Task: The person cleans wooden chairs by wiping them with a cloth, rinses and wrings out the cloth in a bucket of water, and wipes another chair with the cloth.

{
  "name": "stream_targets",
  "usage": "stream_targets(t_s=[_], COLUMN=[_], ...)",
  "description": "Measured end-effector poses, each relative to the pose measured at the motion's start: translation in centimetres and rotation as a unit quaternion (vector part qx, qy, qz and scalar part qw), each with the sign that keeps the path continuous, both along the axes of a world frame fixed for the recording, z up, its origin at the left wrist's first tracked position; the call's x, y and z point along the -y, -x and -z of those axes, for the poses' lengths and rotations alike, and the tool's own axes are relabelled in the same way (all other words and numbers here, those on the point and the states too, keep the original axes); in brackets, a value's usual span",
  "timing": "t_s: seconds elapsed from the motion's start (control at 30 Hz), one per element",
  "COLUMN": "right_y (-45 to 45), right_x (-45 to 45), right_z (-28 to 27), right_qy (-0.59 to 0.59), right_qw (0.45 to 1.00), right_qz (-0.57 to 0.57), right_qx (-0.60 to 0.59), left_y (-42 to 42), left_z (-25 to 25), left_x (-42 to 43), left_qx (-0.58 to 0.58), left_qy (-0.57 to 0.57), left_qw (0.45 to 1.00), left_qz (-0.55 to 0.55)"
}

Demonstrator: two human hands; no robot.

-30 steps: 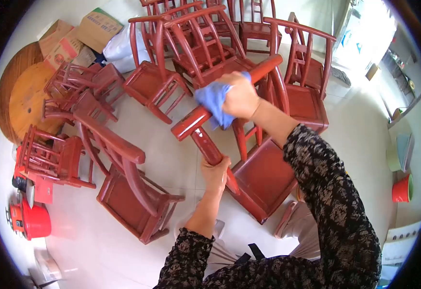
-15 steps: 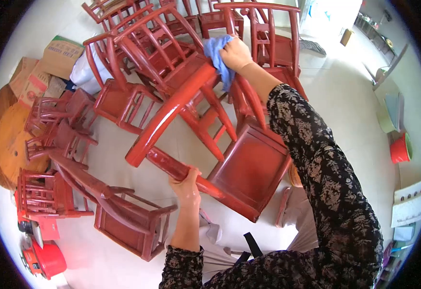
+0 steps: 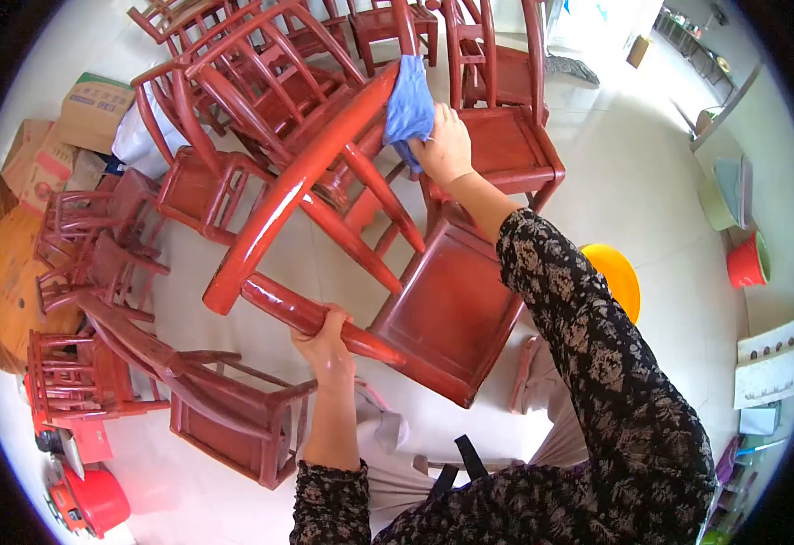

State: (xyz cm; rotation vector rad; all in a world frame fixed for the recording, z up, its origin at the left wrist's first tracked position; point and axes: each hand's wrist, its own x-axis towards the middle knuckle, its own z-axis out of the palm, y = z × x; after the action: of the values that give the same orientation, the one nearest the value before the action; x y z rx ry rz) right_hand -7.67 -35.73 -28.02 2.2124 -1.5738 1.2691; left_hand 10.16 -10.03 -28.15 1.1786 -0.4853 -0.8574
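Observation:
A red wooden chair [image 3: 451,304] is tilted in front of me, its thick top rail slanting up from the lower left. My left hand [image 3: 326,343] is wrapped round one of its back posts, below the rail. At the rail's upper right end, my right hand [image 3: 442,147] grips a blue cloth [image 3: 409,111]. The cloth drapes over the wood there and covers part of it. The fingertips of my right hand are partly hidden by the cloth.
More red chairs [image 3: 506,141] crowd the back, and another chair [image 3: 224,431] stands at lower left. Small chairs [image 3: 97,372], round wooden boards [image 3: 24,272] and cardboard boxes [image 3: 97,109] line the left. A yellow basin [image 3: 617,282] lies right of my sleeve; a red bucket [image 3: 748,262] stands farther right.
My right hand and the cloth have moved along the rail to its upper right end. The view has shifted, the held chair is turned differently, and the yellow basin has come into view.

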Motion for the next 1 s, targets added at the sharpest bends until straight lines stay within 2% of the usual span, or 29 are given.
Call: stream_targets(t_s=[0.13, 0.2, 0.3, 0.37, 0.4, 0.47, 0.57, 0.6, 0.7, 0.73, 0.77, 0.8, 0.83, 0.9, 0.97, 1.0], right_y=[0.0, 0.8, 4.2, 6.4, 7.5, 8.9, 9.4, 9.5, 9.2, 8.4, 8.0, 7.4, 6.4, 1.6, -2.5, -4.2], right_x=[-0.3, -1.2, -2.8, -5.8, -7.2, -9.2, -9.9, -10.3, -13.3, -14.5, -15.1, -14.5, -13.7, -13.4, -11.4, -11.0], right_z=[0.6, 1.6, 7.5, 10.9, 12.4, 14.5, 15.5, 15.4, 14.8, 13.8, 15.6, 15.8, 15.6, 9.5, 5.0, 1.4], right_qy=[0.027, -0.055, -0.077, -0.202, -0.204, -0.293, -0.245, -0.277, -0.271, -0.321, -0.261, -0.268, -0.268, -0.27, -0.171, -0.159], right_qw=[0.999, 0.998, 0.997, 0.978, 0.978, 0.933, 0.933, 0.919, 0.918, 0.906, 0.946, 0.963, 0.948, 0.862, 0.879, 0.907], right_qz=[0.0, 0.01, -0.018, 0.045, 0.042, 0.111, 0.121, 0.11, 0.108, 0.091, 0.079, -0.011, -0.104, -0.204, -0.303, -0.282], right_qx=[0.045, 0.041, 0.018, -0.029, -0.029, -0.177, -0.234, -0.259, -0.27, -0.26, -0.176, -0.019, 0.138, 0.377, 0.325, 0.268], left_y=[0.3, 0.0, -0.1, -0.1, -0.2, 0.2, 0.1, -0.1, -0.1, 0.0, 0.0, -0.1, -0.1, -0.3, -0.1, -0.1], left_z=[-0.6, -0.3, -0.2, 0.0, 0.1, -0.4, 0.1, 0.2, 0.3, 0.4, 0.4, 0.5, 0.7, 1.1, 0.9, 1.0], left_x=[-0.2, 0.0, 0.1, 0.1, 0.1, 0.1, -0.2, 0.2, 0.2, 0.0, 0.1, 0.1, 0.2, 0.3, 0.4, 0.4], left_qx=[0.004, 0.01, 0.028, 0.036, 0.047, 0.046, 0.045, 0.047, 0.032, 0.031, 0.042, 0.054, 0.055, 0.054, 0.048, 0.037], left_qy=[0.0, 0.007, -0.002, 0.002, 0.009, 0.012, 0.014, 0.028, 0.034, 0.035, 0.036, 0.038, 0.039, 0.049, 0.059, 0.061], left_qw=[1.0, 1.0, 1.0, 0.999, 0.999, 0.999, 0.999, 0.998, 0.999, 0.999, 0.998, 0.998, 0.998, 0.997, 0.997, 0.997], left_qz=[0.003, -0.001, -0.002, 0.003, 0.008, 0.001, 0.003, 0.004, -0.011, -0.015, -0.009, -0.004, -0.01, 0.003, -0.004, -0.005])
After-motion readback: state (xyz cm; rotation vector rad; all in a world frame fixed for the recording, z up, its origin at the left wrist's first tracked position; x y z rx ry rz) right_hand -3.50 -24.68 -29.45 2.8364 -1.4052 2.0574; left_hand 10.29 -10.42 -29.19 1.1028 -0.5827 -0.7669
